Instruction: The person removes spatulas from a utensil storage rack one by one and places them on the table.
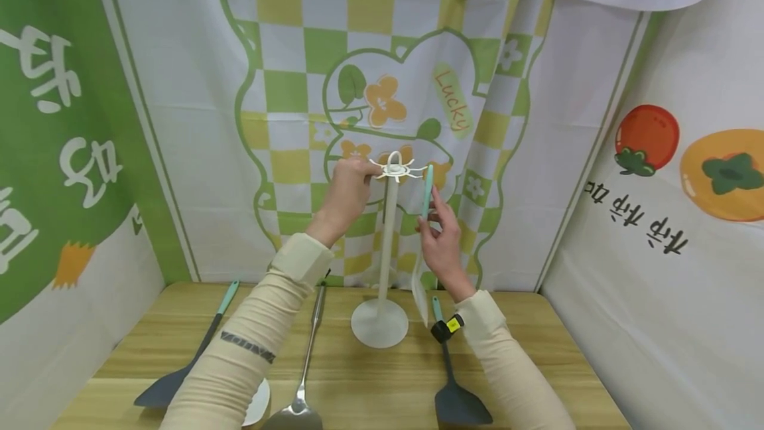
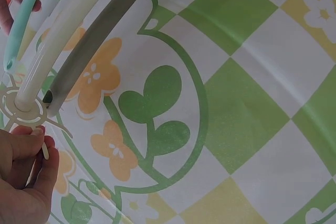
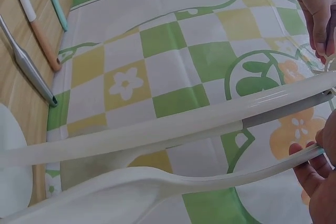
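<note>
Two pinches: left hand (image 1: 348,194) on rack (image 1: 387,244), right hand (image 1: 442,239) on mint utensil handle (image 1: 428,192), white head (image 1: 420,292) below.

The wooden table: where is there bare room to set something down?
Bare wood lies in front of the stand's base, between the steel cooking utensil and right grey turner, and between the right sleeve and right-hand cloth. The left is crowded with the left grey turner, white utensil head and left sleeve.

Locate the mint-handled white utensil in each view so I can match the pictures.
Head: utensil right of centre, handle up, in the right hand.
Left wrist: upper left, part of its mint handle showing.
Right wrist: along the bottom, from lower left to the hand at right.
Shared landmark: the white pole beside it.
</note>
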{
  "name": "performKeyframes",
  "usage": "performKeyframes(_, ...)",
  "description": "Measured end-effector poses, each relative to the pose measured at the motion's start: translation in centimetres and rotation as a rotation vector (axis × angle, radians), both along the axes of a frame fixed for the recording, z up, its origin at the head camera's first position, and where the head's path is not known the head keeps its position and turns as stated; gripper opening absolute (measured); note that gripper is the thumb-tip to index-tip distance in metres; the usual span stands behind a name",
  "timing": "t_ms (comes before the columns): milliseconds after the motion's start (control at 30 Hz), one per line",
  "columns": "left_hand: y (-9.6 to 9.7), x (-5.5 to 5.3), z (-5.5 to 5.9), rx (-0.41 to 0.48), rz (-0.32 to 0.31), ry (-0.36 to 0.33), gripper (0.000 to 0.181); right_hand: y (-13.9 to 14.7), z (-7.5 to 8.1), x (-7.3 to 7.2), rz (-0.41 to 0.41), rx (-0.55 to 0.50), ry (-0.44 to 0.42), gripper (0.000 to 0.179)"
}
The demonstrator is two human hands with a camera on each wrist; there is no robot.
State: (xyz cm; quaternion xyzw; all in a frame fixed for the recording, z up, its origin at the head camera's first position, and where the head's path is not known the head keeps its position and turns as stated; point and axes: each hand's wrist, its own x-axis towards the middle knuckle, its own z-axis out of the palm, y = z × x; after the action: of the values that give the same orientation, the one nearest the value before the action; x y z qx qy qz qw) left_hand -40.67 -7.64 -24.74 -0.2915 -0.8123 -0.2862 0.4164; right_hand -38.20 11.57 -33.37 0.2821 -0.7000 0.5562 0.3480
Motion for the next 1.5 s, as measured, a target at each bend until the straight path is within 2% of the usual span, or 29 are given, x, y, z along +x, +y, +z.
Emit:
performKeyframes(333, 0.0, -0.1, 0.1, -0.014, 0.013, 0.013, 0.024, 0.6, -0.2, -0.1, -0.006, 0.001, 0.031, 0.06)
performKeyframes(567, 0.0, -0.1, -0.2, 0.0, 0.007, 0.01, 0.025, 1.0, -0.6, 0.0, -0.009, 0.001, -0.002, 0.06)
performKeyframes(767, 0.1, -0.1, -0.2, 0.006, -0.005, 0.037, 0.024, 1.2, -1.1, -0.1, -0.03, 0.008, -0.002, 0.061)
performKeyframes(1133, 0.1, -0.4, -0.2, 0.008, -0.007, 0.031, 0.023, 1.8, -1.8, -0.3, -0.046, 0.024, -0.011, 0.06)
performKeyframes(1367, -0.2, -0.3, 0.0, -0.003, -0.061, 0.04, 0.019, 2.4, -2.0, -0.3, -0.043, 0.014, -0.034, 0.061)
performKeyframes(1500, -0.4, -0.3, 0.1, -0.02, -0.116, 0.008, 0.017, 2.9, -2.3, -0.3, -0.046, 0.006, -0.07, 0.062)
